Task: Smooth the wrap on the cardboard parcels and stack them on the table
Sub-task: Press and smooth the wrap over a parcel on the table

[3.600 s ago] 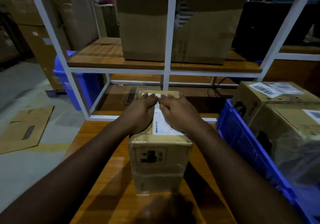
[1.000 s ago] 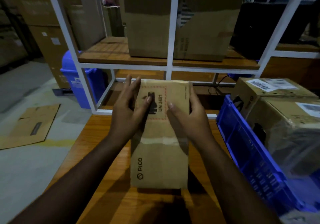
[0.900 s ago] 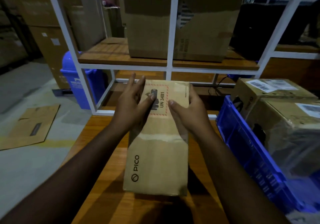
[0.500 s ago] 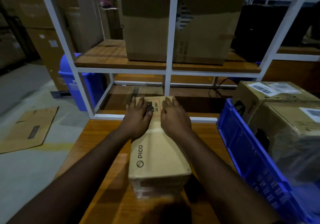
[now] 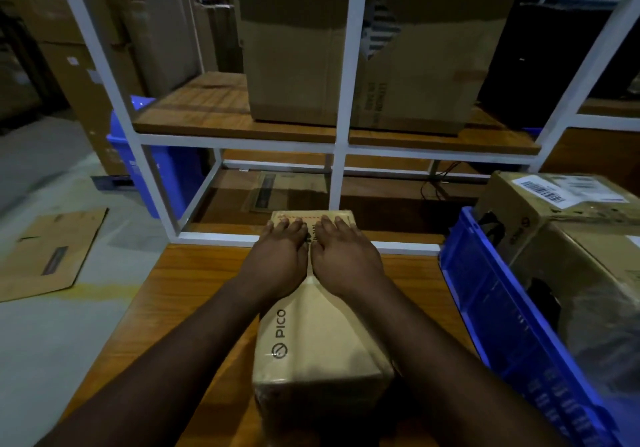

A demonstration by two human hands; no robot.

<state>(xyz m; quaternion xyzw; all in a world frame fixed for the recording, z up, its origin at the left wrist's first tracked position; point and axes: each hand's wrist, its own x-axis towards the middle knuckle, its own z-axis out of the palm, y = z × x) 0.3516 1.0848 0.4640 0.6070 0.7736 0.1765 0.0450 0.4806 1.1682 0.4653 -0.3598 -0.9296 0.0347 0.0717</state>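
A dim storeroom is showing, with a smooth orange wooden worktop [image 5: 194, 284] in front of a white metal rack [image 5: 341, 100]. A wooden shelf [image 5: 207, 114] in the rack is holding two big brown cardboard boxes [image 5: 298, 48]. On the worktop a long, boxy cardboard parcel [image 5: 313, 336] is lying flat in shiny clear wrap, with "PICO" printed on top. It seems to be sitting on another wrapped parcel, but that one is hard to make out.

The left hand [image 5: 277, 256] and the right hand [image 5: 343, 256] are lying side by side on the far end of the parcel's top. Both are pressing down flat with straight fingers and are gripping nothing.

To the right a blue plastic crate [image 5: 512, 315] is holding more brown boxes [image 5: 540, 211] with white paper labels. A blue plastic bin [image 5: 138, 156] is standing on the grey floor at the left, near a flat sheet of cardboard [image 5: 45, 252].
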